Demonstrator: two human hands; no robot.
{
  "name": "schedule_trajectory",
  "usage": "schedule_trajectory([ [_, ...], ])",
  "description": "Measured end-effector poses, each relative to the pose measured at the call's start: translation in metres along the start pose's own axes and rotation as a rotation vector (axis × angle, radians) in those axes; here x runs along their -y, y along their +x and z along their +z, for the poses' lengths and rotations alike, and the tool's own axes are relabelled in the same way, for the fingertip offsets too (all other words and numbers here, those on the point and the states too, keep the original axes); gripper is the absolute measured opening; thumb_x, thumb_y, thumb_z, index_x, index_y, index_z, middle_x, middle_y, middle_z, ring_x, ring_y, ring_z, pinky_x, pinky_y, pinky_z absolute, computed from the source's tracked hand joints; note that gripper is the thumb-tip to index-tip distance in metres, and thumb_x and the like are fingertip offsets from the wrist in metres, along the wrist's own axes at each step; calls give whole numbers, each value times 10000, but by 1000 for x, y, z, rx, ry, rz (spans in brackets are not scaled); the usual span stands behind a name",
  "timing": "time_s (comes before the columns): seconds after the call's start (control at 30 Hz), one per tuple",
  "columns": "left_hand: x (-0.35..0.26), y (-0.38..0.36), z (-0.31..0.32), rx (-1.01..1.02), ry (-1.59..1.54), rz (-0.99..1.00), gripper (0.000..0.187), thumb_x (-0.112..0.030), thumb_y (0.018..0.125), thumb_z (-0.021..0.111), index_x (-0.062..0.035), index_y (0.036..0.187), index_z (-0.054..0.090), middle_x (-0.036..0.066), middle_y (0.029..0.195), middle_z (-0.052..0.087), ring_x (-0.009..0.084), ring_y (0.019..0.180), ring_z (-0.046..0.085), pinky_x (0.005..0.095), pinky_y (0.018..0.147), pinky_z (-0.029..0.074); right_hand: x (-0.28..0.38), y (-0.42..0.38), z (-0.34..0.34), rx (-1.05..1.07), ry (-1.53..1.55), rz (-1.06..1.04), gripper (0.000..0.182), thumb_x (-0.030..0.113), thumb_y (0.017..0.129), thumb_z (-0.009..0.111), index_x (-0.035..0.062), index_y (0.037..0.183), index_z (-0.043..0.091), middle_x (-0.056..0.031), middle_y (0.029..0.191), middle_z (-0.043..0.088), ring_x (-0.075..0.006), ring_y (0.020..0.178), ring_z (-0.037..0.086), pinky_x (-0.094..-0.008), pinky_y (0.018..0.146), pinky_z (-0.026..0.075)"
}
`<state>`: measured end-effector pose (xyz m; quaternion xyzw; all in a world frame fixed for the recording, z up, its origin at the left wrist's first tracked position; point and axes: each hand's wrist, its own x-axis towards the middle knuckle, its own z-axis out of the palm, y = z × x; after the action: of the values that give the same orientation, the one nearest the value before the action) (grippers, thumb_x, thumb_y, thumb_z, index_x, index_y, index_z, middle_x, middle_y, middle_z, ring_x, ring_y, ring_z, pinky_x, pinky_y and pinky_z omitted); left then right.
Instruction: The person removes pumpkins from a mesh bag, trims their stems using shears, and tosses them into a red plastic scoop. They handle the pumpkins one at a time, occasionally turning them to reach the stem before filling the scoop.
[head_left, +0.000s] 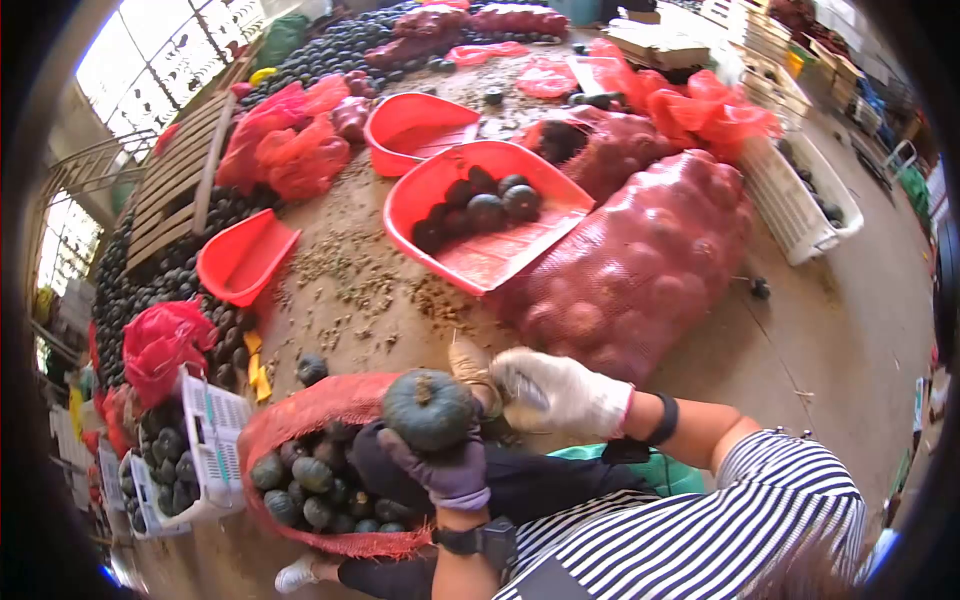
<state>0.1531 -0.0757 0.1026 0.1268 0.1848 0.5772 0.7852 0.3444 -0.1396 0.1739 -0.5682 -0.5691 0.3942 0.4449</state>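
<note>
A dark green squash with a short dry stem rests in my left hand, whose purple-grey glove is closed around its underside. To the right of it, my right hand is in a white glove with the fingers curled in. Whether anything is inside those fingers is hidden. Below and left of the held squash, an open red mesh sack contains several small dark squashes. One loose squash lies on the floor just beyond the sack's rim.
A full red mesh sack lies ahead to the right. Against it sits a red scoop holding squashes; another red scoop is at left. White crates stand left, and a long white crate stands right.
</note>
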Motion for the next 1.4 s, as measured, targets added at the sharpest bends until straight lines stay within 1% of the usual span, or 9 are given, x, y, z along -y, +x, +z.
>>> schedule_trajectory([
  [0.1, 4, -1, 7, -13, 75, -9, 824, -614, 829, 688, -82, 1420, 469, 115, 1363, 552, 315, 1245, 549, 476, 1081, 449, 7, -2, 6, 134, -507, -43, 375, 187, 784, 687, 109, 1144, 622, -183, 973, 666, -394, 916, 652, -486, 785, 523],
  [0.47, 10, 1, -31, 77, 261, -198, 690, -428, 880, 689, -176, 1452, 398, 88, 1356, 522, 297, 1245, 534, 476, 1062, 455, -13, -31, 11, 188, -416, 175, 297, 250, 877, 640, 83, 1118, 599, -192, 900, 680, -365, 837, 689, -449, 754, 549],
  [0.6, 12, -5, -18, 40, 295, -175, 692, -354, 886, 701, -224, 1473, 357, 59, 1361, 497, 280, 1270, 501, 482, 1055, 457, -1, -29, 5, 282, 336, 536, 245, 202, 874, 619, 59, 1070, 587, -69, 783, 610, -156, 724, 657, -334, 669, 560],
  [0.83, 21, -7, 1, 235, 916, -159, 635, -236, 1059, 422, -120, 1610, 128, -7, 1311, 466, 171, 1187, 441, 296, 1106, 302, -60, -8, 27, 160, 1631, 671, 351, 312, 988, 622, 124, 1283, 591, -81, 1133, 698, -199, 1016, 672, -390, 937, 559],
  [1.0, -57, -19, 7, 567, 985, 252, 577, -369, 1053, 411, -155, 1567, 259, 81, 1408, 444, 250, 1241, 487, 396, 1088, 386, -90, 72, 0, -276, 1268, 480, 272, 273, 961, 619, 115, 1175, 561, -39, 925, 658, -184, 778, 656, -384, 733, 603],
  [1.03, -72, -29, 14, 411, 401, 66, 567, -414, 1052, 393, -162, 1551, 297, 98, 1410, 439, 264, 1211, 503, 396, 1068, 408, -77, 90, -15, -295, 1173, 553, 246, 259, 949, 619, 121, 1142, 555, -28, 865, 638, -174, 699, 643, -385, 671, 610],
  [1.2, -149, -35, -90, -397, 695, 250, 582, -423, 1023, 437, -171, 1535, 329, 109, 1386, 459, 263, 1177, 523, 376, 1022, 452, -14, 138, -58, -215, 1241, -103, 187, 200, 936, 608, 112, 1093, 559, -38, 840, 617, -181, 721, 644, -439, 739, 603],
  [1.33, -155, -41, -228, -502, 658, 170, 488, -258, 975, 588, -136, 1435, 476, 102, 1223, 594, 263, 1131, 569, 428, 1054, 448, 48, 106, -54, 124, 1059, -441, 350, 274, 974, 590, 71, 1257, 557, -111, 1070, 650, -256, 1059, 658, -547, 1046, 475],
  [1.4, -123, -42, -294, -595, 1032, 165, 341, -107, 937, 581, -76, 1276, 592, 49, 1053, 607, 125, 897, 552, 285, 804, 485, 86, 82, -35, 121, 1080, -350, 434, 306, 976, 598, 44, 1316, 531, -122, 1149, 636, -269, 1115, 641, -557, 1074, 451],
])
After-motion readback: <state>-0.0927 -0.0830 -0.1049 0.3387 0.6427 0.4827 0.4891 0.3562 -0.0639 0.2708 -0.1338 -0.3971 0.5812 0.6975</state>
